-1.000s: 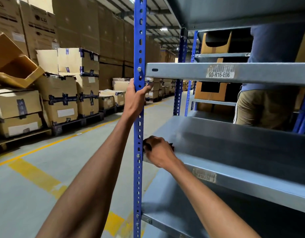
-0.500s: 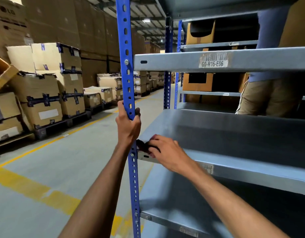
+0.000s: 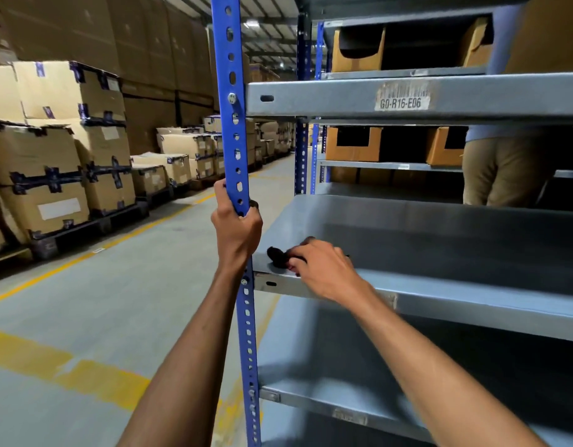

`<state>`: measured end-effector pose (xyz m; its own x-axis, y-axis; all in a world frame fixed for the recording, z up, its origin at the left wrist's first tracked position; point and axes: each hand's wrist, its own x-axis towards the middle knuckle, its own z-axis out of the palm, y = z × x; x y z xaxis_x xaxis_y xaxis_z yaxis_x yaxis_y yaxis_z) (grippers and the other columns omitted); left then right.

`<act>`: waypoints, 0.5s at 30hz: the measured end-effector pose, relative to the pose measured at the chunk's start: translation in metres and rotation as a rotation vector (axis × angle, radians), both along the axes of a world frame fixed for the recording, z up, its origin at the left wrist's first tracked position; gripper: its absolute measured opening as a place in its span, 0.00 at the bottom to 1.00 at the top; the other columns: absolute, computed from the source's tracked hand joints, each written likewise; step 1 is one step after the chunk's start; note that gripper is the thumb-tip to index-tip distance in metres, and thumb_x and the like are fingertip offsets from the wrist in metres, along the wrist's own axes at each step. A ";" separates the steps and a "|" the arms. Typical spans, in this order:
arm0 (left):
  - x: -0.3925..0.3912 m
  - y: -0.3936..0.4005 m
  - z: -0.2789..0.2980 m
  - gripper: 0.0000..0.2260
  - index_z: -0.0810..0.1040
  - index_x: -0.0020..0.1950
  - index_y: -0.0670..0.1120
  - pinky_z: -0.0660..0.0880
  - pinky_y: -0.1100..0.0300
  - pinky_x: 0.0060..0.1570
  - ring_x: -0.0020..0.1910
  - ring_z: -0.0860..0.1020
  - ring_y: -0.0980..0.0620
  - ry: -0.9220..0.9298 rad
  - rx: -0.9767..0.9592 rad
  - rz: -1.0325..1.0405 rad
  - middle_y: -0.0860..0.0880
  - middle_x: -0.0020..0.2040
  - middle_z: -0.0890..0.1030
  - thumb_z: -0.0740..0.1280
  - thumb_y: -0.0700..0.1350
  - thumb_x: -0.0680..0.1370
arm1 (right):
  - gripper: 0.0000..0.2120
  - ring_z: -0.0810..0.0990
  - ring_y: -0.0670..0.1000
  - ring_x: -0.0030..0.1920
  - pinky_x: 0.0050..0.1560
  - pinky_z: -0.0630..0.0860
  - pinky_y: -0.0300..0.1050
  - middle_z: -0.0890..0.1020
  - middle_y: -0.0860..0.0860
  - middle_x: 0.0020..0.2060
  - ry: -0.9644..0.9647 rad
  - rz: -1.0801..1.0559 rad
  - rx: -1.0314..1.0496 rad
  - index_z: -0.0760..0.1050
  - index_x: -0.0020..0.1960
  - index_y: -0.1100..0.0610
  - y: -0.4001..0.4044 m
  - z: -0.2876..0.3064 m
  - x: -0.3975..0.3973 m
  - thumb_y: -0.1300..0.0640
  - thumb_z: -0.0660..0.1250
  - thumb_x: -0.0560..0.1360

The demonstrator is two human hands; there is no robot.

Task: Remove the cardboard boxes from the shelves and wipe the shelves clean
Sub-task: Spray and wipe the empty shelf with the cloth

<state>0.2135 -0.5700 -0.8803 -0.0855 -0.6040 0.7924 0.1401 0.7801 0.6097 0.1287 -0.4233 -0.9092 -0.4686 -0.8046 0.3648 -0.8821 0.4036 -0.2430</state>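
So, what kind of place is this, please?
Most likely a warehouse: stacked cardboard boxes on pallets, metal shelving with a coded label, and yellow floor lines marking an aisle.

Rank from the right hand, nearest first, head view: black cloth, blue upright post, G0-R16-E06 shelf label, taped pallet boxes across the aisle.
1. black cloth: held in the right hand, at the shelf's front left corner.
2. blue upright post: just left, gripped by the left hand.
3. G0-R16-E06 shelf label: on the shelf edge above.
4. taped pallet boxes: far left across the aisle.
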 end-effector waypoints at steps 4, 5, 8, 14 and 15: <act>0.002 0.000 0.001 0.14 0.65 0.55 0.44 0.73 0.45 0.28 0.31 0.69 0.41 -0.034 0.008 0.002 0.44 0.35 0.71 0.61 0.35 0.72 | 0.17 0.79 0.65 0.50 0.49 0.76 0.58 0.68 0.55 0.61 0.036 -0.021 -0.071 0.75 0.65 0.47 -0.021 -0.002 0.033 0.59 0.57 0.81; 0.002 -0.001 0.000 0.14 0.65 0.56 0.44 0.73 0.44 0.28 0.31 0.69 0.41 -0.040 0.004 0.005 0.45 0.35 0.71 0.61 0.36 0.72 | 0.15 0.79 0.63 0.50 0.48 0.76 0.57 0.70 0.53 0.58 0.042 0.017 -0.110 0.75 0.65 0.48 -0.015 -0.008 0.035 0.59 0.58 0.81; 0.000 -0.002 -0.002 0.15 0.64 0.57 0.44 0.74 0.43 0.28 0.31 0.70 0.40 -0.043 -0.010 0.001 0.49 0.35 0.70 0.61 0.37 0.72 | 0.13 0.80 0.55 0.55 0.55 0.77 0.54 0.76 0.44 0.59 0.012 0.053 -0.187 0.76 0.65 0.45 0.024 -0.014 0.023 0.49 0.60 0.82; -0.023 0.038 0.002 0.38 0.57 0.77 0.49 0.68 0.50 0.66 0.62 0.72 0.41 -0.035 0.167 0.470 0.42 0.67 0.69 0.64 0.43 0.68 | 0.10 0.80 0.59 0.54 0.49 0.76 0.49 0.81 0.51 0.52 -0.006 -0.095 -0.153 0.79 0.57 0.49 0.018 -0.006 0.011 0.50 0.62 0.79; -0.028 0.050 -0.002 0.37 0.58 0.76 0.51 0.61 0.53 0.68 0.67 0.66 0.42 -0.002 0.106 0.517 0.39 0.69 0.66 0.66 0.42 0.68 | 0.09 0.80 0.62 0.54 0.46 0.74 0.47 0.81 0.54 0.52 -0.024 -0.117 -0.157 0.78 0.55 0.52 0.009 -0.007 0.016 0.52 0.63 0.78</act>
<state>0.1855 -0.5196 -0.8820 0.2433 -0.6448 0.7246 -0.2482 0.6808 0.6892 0.1449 -0.4145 -0.9161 -0.5659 -0.6781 0.4689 -0.8244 0.4585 -0.3319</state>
